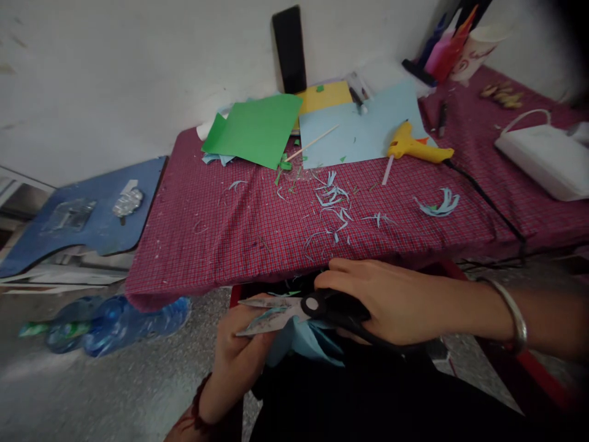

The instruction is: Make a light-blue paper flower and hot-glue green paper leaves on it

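My right hand point(386, 301) is closed round the black handles of a pair of scissors point(294, 310), whose blades stand apart and point left. My left hand point(239, 353) grips a piece of light blue paper point(304, 341) just below the blades, in my lap in front of the table edge. The paper is partly hidden by the scissors and my fingers. A metal bangle sits on my right wrist.
A table with a red checked cloth point(230, 227) carries green paper point(257, 129), a light blue sheet point(363, 129), yellow paper, a yellow glue gun point(414, 147) with its cord, a white pouch point(547, 156), a cup of pens and blue paper slivers point(334, 205). Plastic bottles point(110, 319) lie on the floor at left.
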Action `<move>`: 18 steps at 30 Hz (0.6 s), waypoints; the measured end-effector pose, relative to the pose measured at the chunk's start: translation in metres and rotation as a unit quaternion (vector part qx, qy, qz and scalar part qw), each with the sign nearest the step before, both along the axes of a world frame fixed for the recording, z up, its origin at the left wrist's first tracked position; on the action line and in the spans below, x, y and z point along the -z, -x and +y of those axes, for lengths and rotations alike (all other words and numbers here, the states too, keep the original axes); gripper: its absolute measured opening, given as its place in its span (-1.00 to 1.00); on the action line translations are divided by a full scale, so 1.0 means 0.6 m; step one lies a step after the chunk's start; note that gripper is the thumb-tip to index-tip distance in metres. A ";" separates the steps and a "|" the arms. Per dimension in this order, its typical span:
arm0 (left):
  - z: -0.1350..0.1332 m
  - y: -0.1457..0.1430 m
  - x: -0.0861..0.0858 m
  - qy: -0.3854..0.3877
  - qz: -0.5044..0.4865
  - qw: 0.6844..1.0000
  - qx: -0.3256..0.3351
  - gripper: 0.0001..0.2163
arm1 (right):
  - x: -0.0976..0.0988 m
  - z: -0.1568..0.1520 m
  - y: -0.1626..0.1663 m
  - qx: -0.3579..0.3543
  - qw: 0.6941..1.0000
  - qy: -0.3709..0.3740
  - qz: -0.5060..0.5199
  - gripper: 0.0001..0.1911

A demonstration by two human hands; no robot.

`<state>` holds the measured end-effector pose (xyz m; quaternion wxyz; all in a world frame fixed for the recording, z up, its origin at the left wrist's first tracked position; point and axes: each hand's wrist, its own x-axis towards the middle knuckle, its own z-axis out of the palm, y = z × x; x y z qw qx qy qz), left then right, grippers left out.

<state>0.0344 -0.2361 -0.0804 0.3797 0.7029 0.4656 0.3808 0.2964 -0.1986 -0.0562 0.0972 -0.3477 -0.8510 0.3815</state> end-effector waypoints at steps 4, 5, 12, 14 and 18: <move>-0.002 0.002 0.004 -0.019 0.027 0.999 0.005 -0.83 | 0.005 -0.001 -0.001 0.000 1.000 -0.015 0.003 -0.73; -0.003 0.002 0.006 -0.013 0.026 1.000 -0.004 -0.83 | 0.009 0.000 -0.001 0.001 1.000 -0.016 0.008 -0.74; -0.001 -0.005 0.000 0.021 0.008 0.998 -0.054 -0.85 | 0.024 -0.003 0.006 0.003 0.997 0.023 0.076 -0.79; 0.000 -0.004 -0.005 0.041 0.008 0.997 -0.069 -0.88 | 0.024 0.006 0.007 0.009 0.994 0.044 0.103 -0.72; 0.002 0.003 -0.011 0.088 -0.011 0.993 -0.079 -0.84 | 0.043 0.069 -0.018 0.125 0.989 -0.002 0.078 -0.66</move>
